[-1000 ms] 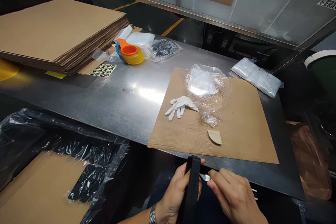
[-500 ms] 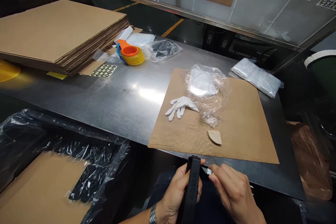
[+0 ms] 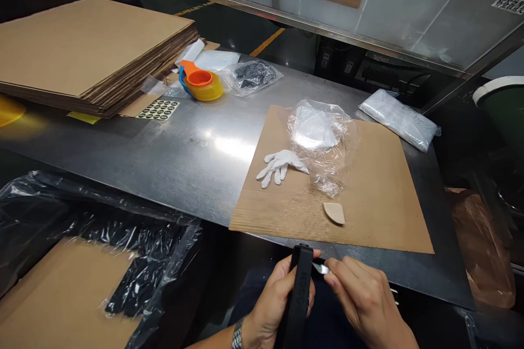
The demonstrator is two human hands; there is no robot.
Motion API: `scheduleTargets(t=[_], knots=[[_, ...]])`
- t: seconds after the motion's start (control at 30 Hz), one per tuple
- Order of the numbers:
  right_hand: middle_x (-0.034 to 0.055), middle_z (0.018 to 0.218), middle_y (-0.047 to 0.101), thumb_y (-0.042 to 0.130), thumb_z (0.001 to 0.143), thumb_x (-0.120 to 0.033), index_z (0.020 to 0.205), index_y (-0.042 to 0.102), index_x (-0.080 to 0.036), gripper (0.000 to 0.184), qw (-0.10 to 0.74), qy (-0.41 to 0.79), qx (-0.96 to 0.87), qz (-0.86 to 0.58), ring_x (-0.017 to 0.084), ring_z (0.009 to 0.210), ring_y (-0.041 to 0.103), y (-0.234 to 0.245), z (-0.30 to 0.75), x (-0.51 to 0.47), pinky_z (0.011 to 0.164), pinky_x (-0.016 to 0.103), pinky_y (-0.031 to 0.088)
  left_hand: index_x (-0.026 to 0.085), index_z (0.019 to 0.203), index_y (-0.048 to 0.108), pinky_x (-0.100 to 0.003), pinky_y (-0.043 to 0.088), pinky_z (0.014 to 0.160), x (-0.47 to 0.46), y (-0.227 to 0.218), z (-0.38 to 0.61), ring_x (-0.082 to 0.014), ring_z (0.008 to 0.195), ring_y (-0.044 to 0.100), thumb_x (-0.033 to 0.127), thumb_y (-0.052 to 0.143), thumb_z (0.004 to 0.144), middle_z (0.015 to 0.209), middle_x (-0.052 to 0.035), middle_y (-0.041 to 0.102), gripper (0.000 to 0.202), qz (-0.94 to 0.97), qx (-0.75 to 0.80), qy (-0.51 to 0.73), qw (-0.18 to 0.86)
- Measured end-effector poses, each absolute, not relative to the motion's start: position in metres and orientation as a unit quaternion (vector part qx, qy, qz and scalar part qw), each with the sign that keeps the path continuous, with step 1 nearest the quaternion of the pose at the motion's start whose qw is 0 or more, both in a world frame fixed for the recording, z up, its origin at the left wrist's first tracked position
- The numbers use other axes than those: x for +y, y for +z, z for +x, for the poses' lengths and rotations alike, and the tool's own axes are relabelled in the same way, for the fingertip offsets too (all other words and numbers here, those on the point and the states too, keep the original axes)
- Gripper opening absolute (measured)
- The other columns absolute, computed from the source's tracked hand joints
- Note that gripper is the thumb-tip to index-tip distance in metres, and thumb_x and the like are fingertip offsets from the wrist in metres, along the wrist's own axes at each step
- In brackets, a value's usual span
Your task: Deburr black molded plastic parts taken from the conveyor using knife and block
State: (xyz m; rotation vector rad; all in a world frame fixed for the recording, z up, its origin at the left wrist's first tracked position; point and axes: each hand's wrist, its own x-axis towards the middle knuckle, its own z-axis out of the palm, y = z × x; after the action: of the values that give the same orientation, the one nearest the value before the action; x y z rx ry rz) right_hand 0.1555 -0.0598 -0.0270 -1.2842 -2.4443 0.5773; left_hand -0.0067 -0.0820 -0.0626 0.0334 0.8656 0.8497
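In front of the table edge, my left hand [image 3: 266, 302] is wrapped round a long black plastic part [image 3: 300, 297] with raised lettering on its side. The part stands on end, its lower part cut off by the bottom of the picture. My right hand [image 3: 366, 294] pinches a small craft knife with a pointed silver blade [image 3: 321, 268]. The blade's tip is at the right side of the black part; whether it touches, I cannot tell. Just beyond the hands, a beige wedge-shaped pad [image 3: 334, 213] and a white glove [image 3: 280, 166] lie on a flat cardboard sheet [image 3: 380, 191].
A clear plastic bag [image 3: 327, 158] with white sheets rests on the cardboard. A wrapped white packet [image 3: 401, 119] lies at its back right corner. Leftward are an orange tape dispenser [image 3: 199, 77], a sticker sheet [image 3: 158, 110], stacked cardboard [image 3: 94, 38] and a plastic-lined box [image 3: 69, 294].
The knife blade has shifted slightly down and left, toward the black part. My left hand keeps its hold. The whole view has moved a little.
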Motion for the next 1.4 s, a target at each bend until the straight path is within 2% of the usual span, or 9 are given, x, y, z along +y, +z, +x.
scheduleTargets(t=[0.37,0.67,0.77,0.87,0.93,1.13,1.23,1.4], knots=[[-0.0007,0.063,0.052,0.036,0.095,-0.028,0.091,0.058,-0.02,0.023,0.147,0.163,-0.867,-0.447,0.012,0.053,0.049,-0.027,0.156,-0.058,0.052,0.024,0.031,0.012,0.113,0.049,-0.02,0.023,0.038,-0.083,-0.064,-0.007,-0.0068,0.035,0.035,0.033,0.06,0.075,0.041,0.0048,0.049,0.044,0.035,0.419,0.397,0.816],[0.0031,0.069,0.058,0.041,0.093,-0.02,0.098,0.058,-0.016,0.018,0.219,0.168,-0.837,-0.473,0.013,0.059,0.053,-0.029,0.158,-0.051,0.056,0.023,0.035,0.013,0.113,0.049,-0.019,0.023,0.039,-0.084,-0.062,-0.007,-0.0062,0.035,0.034,0.035,0.059,0.077,0.042,0.0053,0.049,0.043,0.023,0.414,0.382,0.826],[0.0024,0.069,0.057,0.04,0.093,-0.021,0.098,0.058,-0.018,0.019,0.215,0.216,-0.825,-0.475,0.013,0.06,0.053,-0.028,0.159,-0.053,0.056,0.023,0.036,0.013,0.114,0.047,-0.019,0.023,0.039,-0.084,-0.062,-0.006,-0.0064,0.035,0.035,0.033,0.059,0.077,0.042,0.005,0.05,0.044,0.021,0.411,0.382,0.827],[0.0013,0.073,0.058,0.038,0.094,-0.023,0.095,0.057,-0.02,0.019,0.21,0.311,-0.791,-0.483,0.012,0.062,0.054,-0.026,0.158,-0.054,0.058,0.023,0.038,0.013,0.113,0.046,-0.019,0.023,0.038,-0.083,-0.062,-0.006,-0.0063,0.034,0.034,0.032,0.059,0.076,0.041,0.0055,0.049,0.044,0.019,0.406,0.384,0.829],[0.001,0.078,0.061,0.042,0.093,-0.028,0.097,0.055,-0.021,0.016,0.213,0.376,-0.761,-0.484,0.012,0.066,0.057,-0.025,0.155,-0.054,0.061,0.021,0.041,0.013,0.111,0.046,-0.019,0.022,0.037,-0.082,-0.062,-0.006,-0.006,0.033,0.032,0.031,0.059,0.075,0.04,0.0058,0.049,0.042,0.016,0.399,0.386,0.832],[0.0007,0.079,0.065,0.054,0.086,-0.031,0.105,0.058,-0.02,0.022,0.246,0.455,-0.701,-0.491,0.012,0.067,0.06,-0.028,0.145,-0.049,0.062,0.019,0.047,0.016,0.091,0.051,-0.018,0.021,0.033,-0.082,-0.062,-0.004,-0.0054,0.028,0.028,0.032,0.059,0.073,0.035,0.0059,0.047,0.026,0.013,0.365,0.366,0.856],[0.0009,0.074,0.064,0.056,0.084,-0.03,0.098,0.063,-0.019,0.019,0.236,0.47,-0.704,-0.477,0.011,0.063,0.058,-0.027,0.143,-0.043,0.058,0.019,0.045,0.017,0.081,0.05,-0.018,0.021,0.033,-0.083,-0.06,-0.003,-0.0049,0.027,0.028,0.034,0.058,0.074,0.034,0.0056,0.046,0.02,0.024,0.362,0.357,0.861],[0.0007,0.064,0.06,0.045,0.09,-0.031,0.08,0.062,-0.016,0.025,0.241,0.509,-0.678,-0.472,0.011,0.059,0.055,-0.029,0.141,-0.034,0.057,0.021,0.043,0.015,0.093,0.052,-0.018,0.02,0.034,-0.084,-0.06,-0.004,-0.0058,0.029,0.03,0.034,0.059,0.073,0.036,0.0052,0.049,0.028,0.024,0.351,0.346,0.87]])
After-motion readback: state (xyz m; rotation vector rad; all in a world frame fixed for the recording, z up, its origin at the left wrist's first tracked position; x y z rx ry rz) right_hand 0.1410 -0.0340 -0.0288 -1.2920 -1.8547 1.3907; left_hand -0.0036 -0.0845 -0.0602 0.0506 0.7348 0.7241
